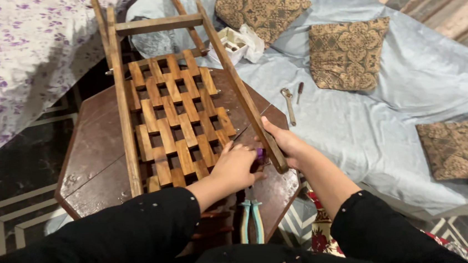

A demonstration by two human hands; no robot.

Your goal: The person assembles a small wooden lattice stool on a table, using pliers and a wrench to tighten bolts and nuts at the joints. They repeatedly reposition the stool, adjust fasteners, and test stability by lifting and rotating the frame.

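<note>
Head view: a wooden frame (177, 113) with a woven lattice panel of short slats lies across a dark octagonal worktop (89, 159), its long side rails running away from the person. The right hand (288, 144) wraps around the near end of the right rail, its grip closed on the wood with the thumb laid along the top. The left hand (236, 167) sits just beside it at the lattice's near right corner, its fingers curled around a small purple-handled tool (260, 155); only a sliver of the handle shows, so what kind of tool it is cannot be told. Both hands touch the frame, which rests on the worktop and overhangs its far edge.

The step in hand looks like work on the joint where lattice meets rail. To do it well, the right hand should hold the rail dead steady against the worktop while the left keeps the tool square to the joint, pressing straight and not sideways, since the thin slats could split or shift.

A pair of teal-handled pliers (251, 220) lies on the near edge of the worktop. On the pale blue sheet (388, 114) lie a wrench (288, 105) and a smaller tool beside it. A small open white box (231, 44) sits against a white bag near the patterned cushions (347, 53); it seems to hold small pieces, too small to identify.
</note>
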